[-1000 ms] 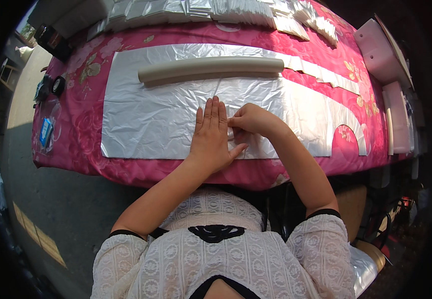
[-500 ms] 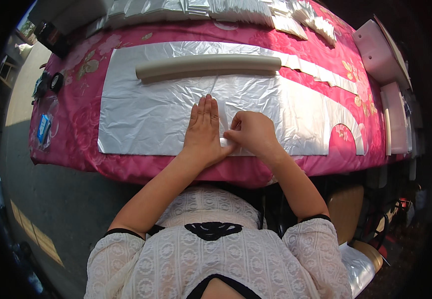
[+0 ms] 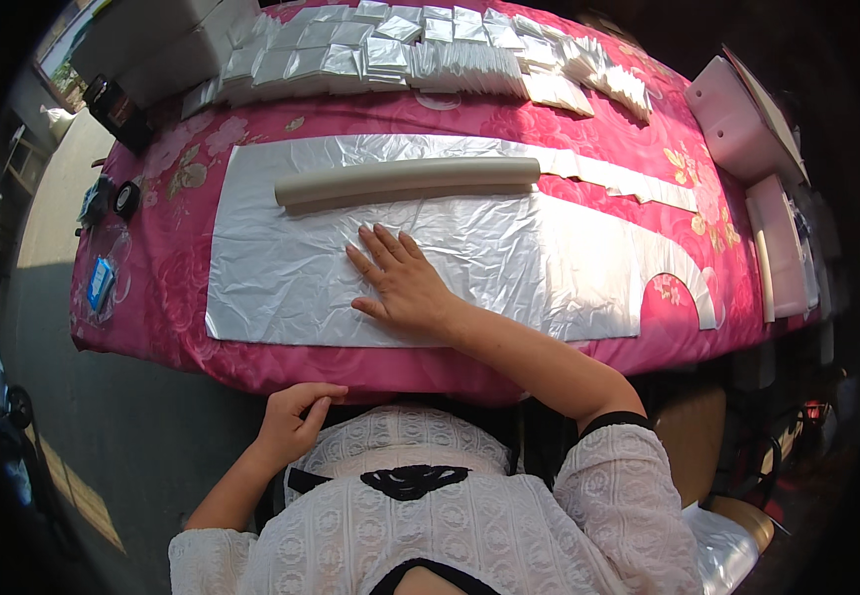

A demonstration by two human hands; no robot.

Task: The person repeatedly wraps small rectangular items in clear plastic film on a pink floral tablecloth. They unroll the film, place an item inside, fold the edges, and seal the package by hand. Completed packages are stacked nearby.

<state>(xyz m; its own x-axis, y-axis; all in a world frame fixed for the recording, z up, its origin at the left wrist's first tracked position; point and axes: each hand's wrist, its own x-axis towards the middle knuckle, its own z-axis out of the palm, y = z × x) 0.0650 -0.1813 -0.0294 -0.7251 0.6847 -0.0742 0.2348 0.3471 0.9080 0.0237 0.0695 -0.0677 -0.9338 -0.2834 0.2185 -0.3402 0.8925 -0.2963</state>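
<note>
A white plastic carrier bag [image 3: 321, 288] lies flat and wrinkled over the table, its two strap-like handles stretching to the right. My right hand [image 3: 398, 281] rests palm down on its middle, fingers spread, holding nothing. Across the bag's far part, beyond that hand, lies a beige tube [image 3: 405, 180], apart from the fingers. My left hand [image 3: 297, 418] is drawn back to the table's near edge, close to my body. Its fingers are curled with the thumb against them, and nothing shows in them.
A pink floral cloth [image 3: 241, 372] covers the table. Rows of folded white packets [image 3: 350, 61] line the far side. At left are a dark bottle [image 3: 115, 111], a black tape roll [image 3: 126, 199] and a blue packet [image 3: 101, 283]. White boxes [image 3: 742, 119] stand at right.
My left hand has lifted off the bag and come back to the near table edge. My right hand has opened from a pinch and moved left, lying flat on the bag. The view has shifted slightly.
</note>
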